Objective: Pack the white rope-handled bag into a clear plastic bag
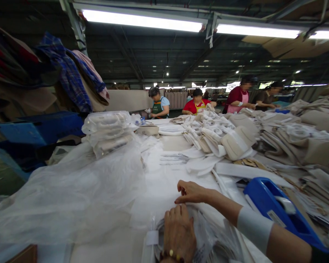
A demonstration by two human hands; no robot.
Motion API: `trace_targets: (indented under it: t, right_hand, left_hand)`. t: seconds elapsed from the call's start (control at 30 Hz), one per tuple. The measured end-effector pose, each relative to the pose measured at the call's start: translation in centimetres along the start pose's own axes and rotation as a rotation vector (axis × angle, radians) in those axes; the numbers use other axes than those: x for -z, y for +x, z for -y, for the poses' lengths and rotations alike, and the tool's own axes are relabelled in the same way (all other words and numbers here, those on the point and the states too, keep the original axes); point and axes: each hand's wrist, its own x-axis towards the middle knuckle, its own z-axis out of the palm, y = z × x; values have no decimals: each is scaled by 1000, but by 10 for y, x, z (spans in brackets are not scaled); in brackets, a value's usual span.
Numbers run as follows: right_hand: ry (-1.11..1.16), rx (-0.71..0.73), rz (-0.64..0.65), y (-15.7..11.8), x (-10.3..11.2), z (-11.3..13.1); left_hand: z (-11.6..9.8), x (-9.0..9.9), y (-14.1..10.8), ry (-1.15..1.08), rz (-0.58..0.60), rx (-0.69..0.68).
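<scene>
My left hand (180,230), with a beaded bracelet at the wrist, is closed over a clear plastic bag (205,233) at the front edge of the table. Its fingers are together and bent down, and their tips are hidden. Inside the bag are pale folded items that I cannot make out exactly. Just beyond the left hand, my right hand (193,191) reaches in from the right above the white surface (161,179). Its fingers are curled, with a gap between thumb and forefinger and nothing visible in it.
A blue tape dispenser (279,212) stands to my right. Thin clear plastic sheeting (79,190) spreads on the left, below stacked wrapped packs (108,126). Beige and white fabric pieces (238,140) pile up ahead and right. Several people work beyond the table.
</scene>
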Motion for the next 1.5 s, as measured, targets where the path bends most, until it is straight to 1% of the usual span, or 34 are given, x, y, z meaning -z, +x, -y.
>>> trace_targets:
  t: [0.1,0.2,0.27,0.37,0.43,0.5,0.57,0.6,0.67,0.73,0.77,0.83,0.87,0.93,0.97,1.07,1.17,1.33,1.43,1.5]
  right_hand:
    - [-38,69,59,2,3,8]
    - [-46,150,132,3,7,21]
    - [-67,170,150,3,10,28]
    - [-145,132,97,5,11,32]
    - [-203,93,42,7,11,32]
    - [-242,51,-15,8,10,30]
    - [-250,3,-71,8,10,29]
    - [-245,-22,-101,7,10,29]
    - [-219,-66,-155,5,11,29]
    - [-177,-96,-195,3,12,30]
    - [-155,-106,-209,3,12,30]
    - [-114,-119,-231,2,11,31]
    - [-97,-123,-241,2,10,31]
    - [-74,-128,-259,2,9,32]
    - [-67,-126,-265,2,9,32]
    - [-53,-115,-268,2,12,31]
    - [-40,-98,-238,0,16,27]
    - [-102,-69,-209,-9,21,18]
    - [-222,-35,-224,-16,19,14]
    - [-319,-7,-213,-23,16,9]
  left_hand:
    - [-1,-1,0,-18,-5,19]
    - [-3,0,-1,-4,30,51]
    - [-3,1,-2,9,45,63]
    - [-3,0,-1,25,30,51]
    - [-1,-2,0,18,-4,32]
    - [0,-3,1,-39,-80,15]
    - [2,0,1,-163,-198,1]
    - [4,4,-1,-228,-255,-6]
    - [7,17,-5,-322,-332,-11]
    - [12,38,-8,-335,-360,36]
    - [14,49,-8,-288,-360,74]
    - [17,68,-3,-96,-336,132]
    - [17,75,2,16,-316,136]
    - [18,82,17,179,-260,82]
    - [19,82,26,213,-224,45]
    - [24,75,51,279,-97,-23]
    - [35,71,66,344,-13,-20]
    - [53,80,74,400,78,42]
    - [61,85,76,419,133,87]
    - [65,86,76,454,146,99]
